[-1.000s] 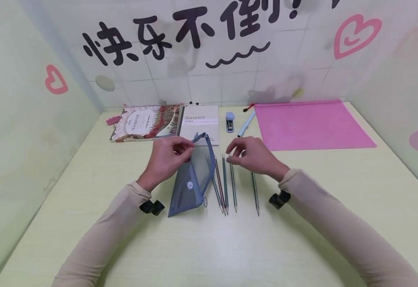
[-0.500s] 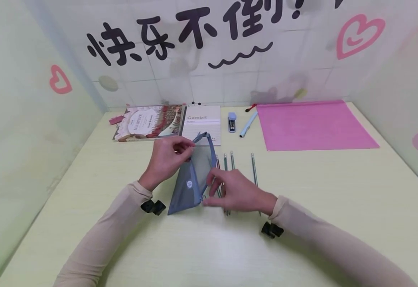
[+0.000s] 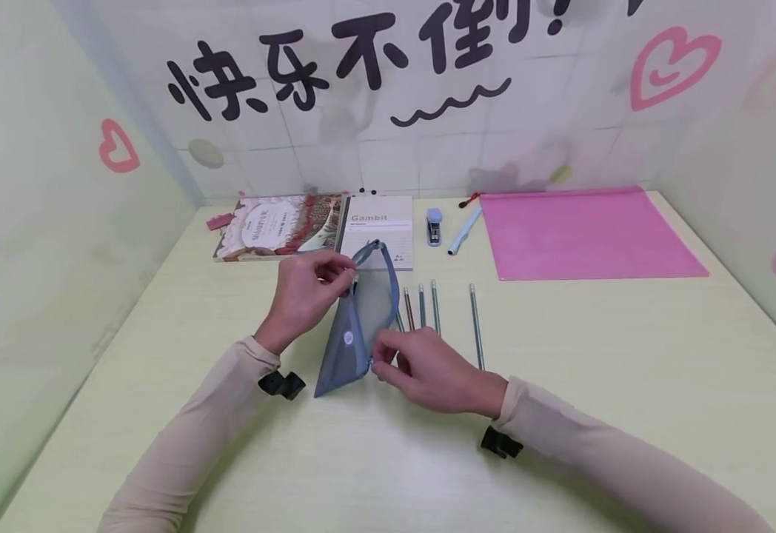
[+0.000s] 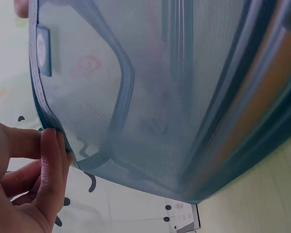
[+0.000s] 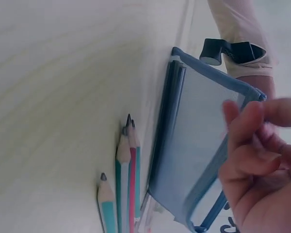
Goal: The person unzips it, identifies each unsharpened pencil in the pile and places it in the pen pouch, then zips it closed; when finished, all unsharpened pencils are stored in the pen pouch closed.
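right hand (image 3: 428, 370), nearest item: fingertips pinch the near end of the zip edge on the mesh pencil pouch (image 3: 360, 326). pouch: blue-grey, see-through mesh with darker bound edges and a small round badge, standing on the pale green table (image 3: 375, 459), mouth gaping at the far end. judged light, soft and floppy; best taken by the stiffer bound edge or zip tape, not the mesh. left hand (image 3: 304, 296): pinches the pouch's far top edge, holding it up. pencils (image 3: 436, 311): lying in a row just right of the pouch. beyond: notebook (image 3: 380, 226), stapler (image 3: 434, 226), pink folder (image 3: 588, 233).
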`<state>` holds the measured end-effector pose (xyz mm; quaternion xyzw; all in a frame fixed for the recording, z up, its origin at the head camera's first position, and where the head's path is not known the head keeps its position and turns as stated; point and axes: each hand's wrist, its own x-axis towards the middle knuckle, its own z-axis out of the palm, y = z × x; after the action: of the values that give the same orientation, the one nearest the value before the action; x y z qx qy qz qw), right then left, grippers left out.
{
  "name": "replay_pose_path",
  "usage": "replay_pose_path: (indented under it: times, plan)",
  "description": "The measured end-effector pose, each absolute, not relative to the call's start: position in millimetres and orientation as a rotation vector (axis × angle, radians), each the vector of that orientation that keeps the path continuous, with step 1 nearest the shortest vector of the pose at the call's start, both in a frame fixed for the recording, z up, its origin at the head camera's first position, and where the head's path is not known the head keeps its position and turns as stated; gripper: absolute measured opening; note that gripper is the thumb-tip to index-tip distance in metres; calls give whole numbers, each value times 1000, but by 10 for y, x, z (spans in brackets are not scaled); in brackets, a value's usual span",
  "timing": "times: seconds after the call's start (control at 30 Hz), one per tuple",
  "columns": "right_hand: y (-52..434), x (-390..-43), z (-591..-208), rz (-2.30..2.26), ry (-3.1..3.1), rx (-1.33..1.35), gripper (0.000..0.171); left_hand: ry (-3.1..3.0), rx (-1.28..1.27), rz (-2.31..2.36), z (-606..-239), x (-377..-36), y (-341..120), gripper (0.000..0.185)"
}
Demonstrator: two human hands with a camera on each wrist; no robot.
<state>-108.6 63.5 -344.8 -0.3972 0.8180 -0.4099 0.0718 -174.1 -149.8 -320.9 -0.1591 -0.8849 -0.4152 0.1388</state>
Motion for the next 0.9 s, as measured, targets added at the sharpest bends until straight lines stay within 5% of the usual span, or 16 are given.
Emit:
replay_pose_path:
  times: [0.23,0.53,0.73,0.9]
  plan:
    - [609,-1144,-3423,-1388,2348,-1214,9,-2550,-412,-1372,-3230,-1653,-1539,18]
    - [530,-1142,-3335,-1346,2410,-1263,11,-2488,-580,-1120,-3338,-843,-1691,2]
    - [511,-1159,-3237,-1266,2499,-1342,13,-2372,-782,-726,-3415,-596,-1607,29]
    - [497,-1185,-3172,-1180,2556,-1423,13,-2268,-783,-543,-3391,-589,-1533,31]
